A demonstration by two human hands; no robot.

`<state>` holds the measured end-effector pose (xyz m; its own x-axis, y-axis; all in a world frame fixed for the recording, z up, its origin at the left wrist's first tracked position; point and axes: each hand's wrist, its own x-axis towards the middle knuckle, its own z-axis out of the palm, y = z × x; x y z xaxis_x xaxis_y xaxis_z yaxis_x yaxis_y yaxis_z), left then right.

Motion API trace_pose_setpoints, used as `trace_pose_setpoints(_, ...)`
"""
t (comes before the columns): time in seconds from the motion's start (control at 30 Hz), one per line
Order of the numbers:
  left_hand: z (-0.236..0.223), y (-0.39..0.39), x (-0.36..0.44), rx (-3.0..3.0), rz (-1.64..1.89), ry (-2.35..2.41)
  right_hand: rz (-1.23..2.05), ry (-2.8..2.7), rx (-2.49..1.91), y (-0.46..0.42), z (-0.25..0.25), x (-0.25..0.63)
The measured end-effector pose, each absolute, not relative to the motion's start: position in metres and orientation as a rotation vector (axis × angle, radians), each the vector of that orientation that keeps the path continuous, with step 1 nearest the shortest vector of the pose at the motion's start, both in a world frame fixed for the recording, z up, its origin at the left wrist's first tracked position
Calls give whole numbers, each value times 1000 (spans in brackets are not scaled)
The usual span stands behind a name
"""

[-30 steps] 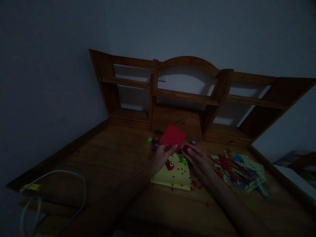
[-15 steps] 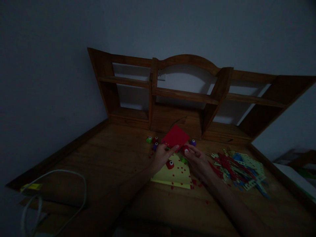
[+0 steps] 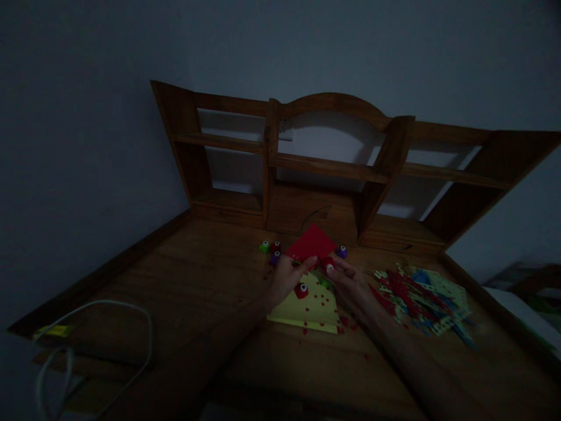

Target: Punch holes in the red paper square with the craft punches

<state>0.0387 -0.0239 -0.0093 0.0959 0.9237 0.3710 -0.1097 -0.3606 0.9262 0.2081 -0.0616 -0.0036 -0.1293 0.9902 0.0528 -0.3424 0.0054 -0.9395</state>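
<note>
My left hand (image 3: 287,278) is closed on a sheet of red paper (image 3: 312,241), thumb on top, with small holes along its left edge. In my right hand (image 3: 348,280), the fingers wrap round a small red paper punch (image 3: 328,265) with a white round mark, held at the paper's lower right corner. Below them a yellow sheet (image 3: 302,321) lies on the desk, scattered with tiny red paper bits. Another red punch (image 3: 301,290) sits on that sheet, and a green one (image 3: 325,283) is partly hidden by my right hand.
Beyond my left hand stand a green punch (image 3: 263,246), a dark red punch (image 3: 276,246) and a purple punch (image 3: 274,258). Another purple punch (image 3: 342,251) is behind my right hand. Cut strips (image 3: 421,298) pile at right. A wooden shelf (image 3: 328,165) backs the desk; a white cable (image 3: 151,333) loops at left.
Both hands keep their hold on the red paper and the punch, with barely any movement. The whole view has shifted slightly.
</note>
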Motion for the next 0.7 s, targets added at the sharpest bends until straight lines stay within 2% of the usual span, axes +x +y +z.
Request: trace_pose_setpoints(0.7,-16,-27,37,1816,1294,960,1471,-1065,-867,-61,-2,210)
